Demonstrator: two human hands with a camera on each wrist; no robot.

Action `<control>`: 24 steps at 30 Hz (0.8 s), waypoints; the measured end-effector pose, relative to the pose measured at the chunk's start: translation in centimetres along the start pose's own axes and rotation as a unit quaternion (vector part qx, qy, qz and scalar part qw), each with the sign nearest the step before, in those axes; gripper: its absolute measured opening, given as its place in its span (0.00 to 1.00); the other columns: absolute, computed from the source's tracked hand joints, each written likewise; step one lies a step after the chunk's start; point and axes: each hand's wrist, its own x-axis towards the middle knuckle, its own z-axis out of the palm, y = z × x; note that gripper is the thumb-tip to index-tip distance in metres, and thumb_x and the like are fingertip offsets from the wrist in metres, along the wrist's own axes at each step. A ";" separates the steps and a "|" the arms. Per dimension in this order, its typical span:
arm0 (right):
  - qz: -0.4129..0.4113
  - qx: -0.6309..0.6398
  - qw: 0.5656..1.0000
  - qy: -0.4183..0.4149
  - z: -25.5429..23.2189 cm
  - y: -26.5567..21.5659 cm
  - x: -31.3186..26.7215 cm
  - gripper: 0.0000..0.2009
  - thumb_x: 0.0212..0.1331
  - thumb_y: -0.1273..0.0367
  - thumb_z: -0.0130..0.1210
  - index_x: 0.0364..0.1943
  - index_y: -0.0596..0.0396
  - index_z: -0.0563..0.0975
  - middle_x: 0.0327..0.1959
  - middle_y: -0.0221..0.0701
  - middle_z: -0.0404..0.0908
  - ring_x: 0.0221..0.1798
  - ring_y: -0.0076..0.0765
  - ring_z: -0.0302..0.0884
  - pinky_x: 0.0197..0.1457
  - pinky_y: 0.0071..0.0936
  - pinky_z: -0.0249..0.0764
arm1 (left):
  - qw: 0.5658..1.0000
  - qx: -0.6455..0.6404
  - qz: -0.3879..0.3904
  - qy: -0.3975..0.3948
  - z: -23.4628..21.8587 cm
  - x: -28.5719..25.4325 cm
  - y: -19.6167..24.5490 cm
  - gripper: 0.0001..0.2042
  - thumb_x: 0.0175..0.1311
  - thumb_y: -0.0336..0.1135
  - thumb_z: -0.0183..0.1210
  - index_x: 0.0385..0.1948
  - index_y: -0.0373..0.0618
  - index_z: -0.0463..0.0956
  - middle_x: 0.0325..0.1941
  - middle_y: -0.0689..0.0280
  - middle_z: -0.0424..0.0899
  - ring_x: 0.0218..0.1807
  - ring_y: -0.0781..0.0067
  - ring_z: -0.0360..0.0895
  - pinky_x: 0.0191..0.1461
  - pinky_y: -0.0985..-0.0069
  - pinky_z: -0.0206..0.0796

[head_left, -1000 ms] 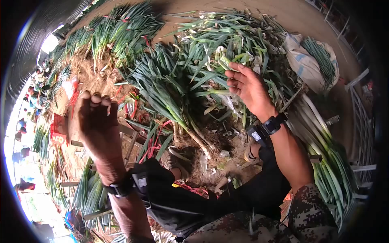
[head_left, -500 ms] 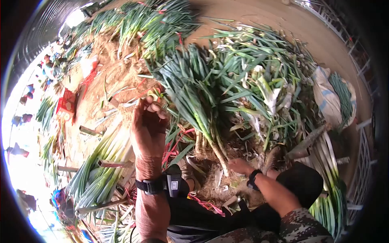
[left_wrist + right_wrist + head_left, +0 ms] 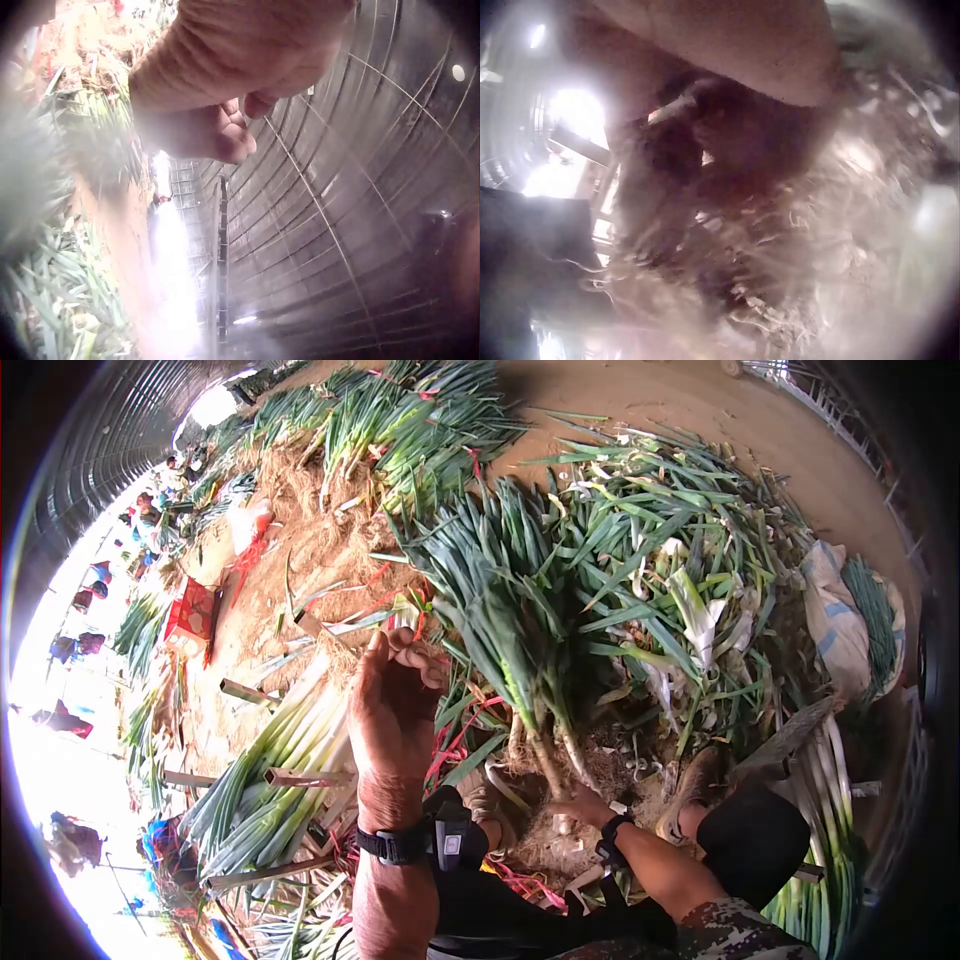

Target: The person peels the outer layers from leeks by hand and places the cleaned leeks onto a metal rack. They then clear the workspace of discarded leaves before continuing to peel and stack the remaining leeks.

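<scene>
My right hand (image 3: 583, 808) is low between the feet and grips the root end of a green onion (image 3: 546, 765), its fingers round the pale stalk. In the right wrist view the hand is dark and blurred, with stringy roots (image 3: 772, 300) below it. The stalk belongs to a bunch of long green onions (image 3: 490, 600) whose dark leaves fan away from me. My left hand (image 3: 395, 710) is raised left of the bunch, fingers loosely bent, nothing visible in it. The left wrist view shows that hand (image 3: 240, 60) against the ribbed roof, also without anything held.
A heap of loose leaves (image 3: 690, 570) lies to the right, beside a white sack (image 3: 835, 620). More green onions rest on a wooden rack (image 3: 300, 778) at left and along the right side (image 3: 835, 840). A red box (image 3: 192, 618) stands on the soil, and red ties (image 3: 455, 745) lie near the bunch.
My right hand has come down from above the leaf heap to the stalk's root end and now grips it. My left hand has moved right in view, as the head view also shifted.
</scene>
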 end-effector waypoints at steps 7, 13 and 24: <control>-0.103 0.304 0.936 -0.144 -10.3 -18.0 -9.2 0.22 0.56 0.54 0.65 0.39 0.62 0.82 0.33 0.33 0.86 0.35 0.27 0.83 0.41 0.20 0.77 | 0.999 0.034 -0.013 0.031 0.1 0.9 -1.8 0.13 0.74 0.42 0.53 0.43 0.41 0.78 0.30 0.68 0.82 0.31 0.76 0.78 0.37 0.77 0.72; -0.172 0.238 0.945 -0.142 -17.8 -22.8 -20.8 0.30 0.54 0.65 0.64 0.59 0.70 0.70 0.47 0.42 0.84 0.48 0.38 0.84 0.48 0.31 0.80 | 0.965 0.219 -0.060 0.130 0.5 1.0 -4.4 0.14 0.70 0.48 0.58 0.39 0.45 0.79 0.31 0.68 0.83 0.27 0.74 0.77 0.30 0.77 0.68; -0.224 0.021 0.974 0.014 -16.5 -21.9 -21.3 0.25 0.62 0.62 0.66 0.58 0.60 0.73 0.42 0.23 0.78 0.42 0.19 0.76 0.48 0.19 0.74 | 0.983 0.178 0.010 -0.048 4.6 -1.5 -6.9 0.12 0.65 0.40 0.66 0.35 0.39 0.79 0.28 0.68 0.82 0.28 0.79 0.76 0.36 0.78 0.68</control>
